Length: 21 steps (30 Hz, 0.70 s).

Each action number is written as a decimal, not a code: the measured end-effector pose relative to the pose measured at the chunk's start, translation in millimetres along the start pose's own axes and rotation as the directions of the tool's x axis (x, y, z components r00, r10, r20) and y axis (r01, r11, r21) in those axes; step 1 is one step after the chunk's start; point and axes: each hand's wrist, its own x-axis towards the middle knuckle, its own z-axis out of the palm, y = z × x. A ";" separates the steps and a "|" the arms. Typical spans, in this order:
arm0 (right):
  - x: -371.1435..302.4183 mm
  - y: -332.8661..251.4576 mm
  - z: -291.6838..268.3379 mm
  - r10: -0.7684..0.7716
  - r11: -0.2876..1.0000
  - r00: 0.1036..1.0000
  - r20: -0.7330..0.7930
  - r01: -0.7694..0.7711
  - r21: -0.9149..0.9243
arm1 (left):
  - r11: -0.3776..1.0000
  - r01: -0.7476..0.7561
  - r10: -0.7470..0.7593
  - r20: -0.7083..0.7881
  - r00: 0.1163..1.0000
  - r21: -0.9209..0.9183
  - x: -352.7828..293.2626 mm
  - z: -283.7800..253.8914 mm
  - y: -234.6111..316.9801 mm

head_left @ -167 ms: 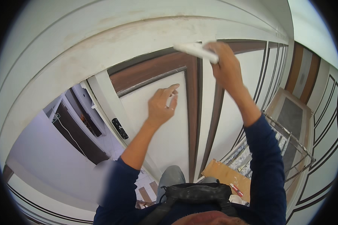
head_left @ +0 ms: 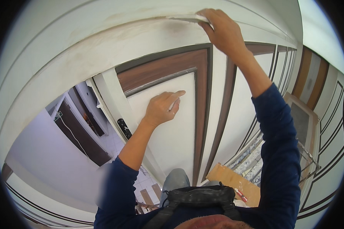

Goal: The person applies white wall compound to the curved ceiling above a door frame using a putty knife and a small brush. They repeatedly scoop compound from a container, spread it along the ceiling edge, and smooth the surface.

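My right hand (head_left: 226,36) is raised high and closed round one end of a flat, whitish block (head_left: 185,18). The block lies against the cream-painted beam (head_left: 141,36) above the door, close to its curved ledge; its underside is hidden. Lower and to the left, my left hand (head_left: 159,108) hovers before the white panel of a door (head_left: 156,133) with a brown wood-grain border. Its index finger points out to the right, the other fingers are loosely bent, and a gap shows between index and thumb. I see nothing held there.
A black lock plate (head_left: 124,128) sits on the door's left edge. Beyond it opens a tiled room. Down at the right are a wooden board (head_left: 233,179) with a red-handled tool (head_left: 241,195) on it and a metal frame (head_left: 309,156). A black waist bag (head_left: 200,195) hangs at my front.
My right hand has gone up with the whitish block, from in front of the door's top to the beam. My left hand has shifted slightly left and down.
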 end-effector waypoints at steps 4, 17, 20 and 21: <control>33.6 -11.0 8.4 -0.005 0.995 0.976 0.215 -0.016 0.100 | 0.992 -0.016 0.012 0.027 1.000 0.122 -4.6 8.3 0.0; 50.4 -1.0 15.6 -0.087 0.993 0.941 0.328 0.107 -0.044 | 0.990 -0.051 0.047 0.035 0.998 0.129 -11.2 11.5 -7.2; 46.5 9.6 16.0 -0.080 0.992 0.943 0.323 0.107 -0.066 | 0.989 -0.047 0.039 0.057 0.998 0.143 -10.7 9.8 -5.6; 44.5 17.8 11.2 -0.050 0.994 0.939 0.339 0.081 -0.076 | 0.989 -0.052 0.046 0.050 0.998 0.141 -10.3 10.8 -6.0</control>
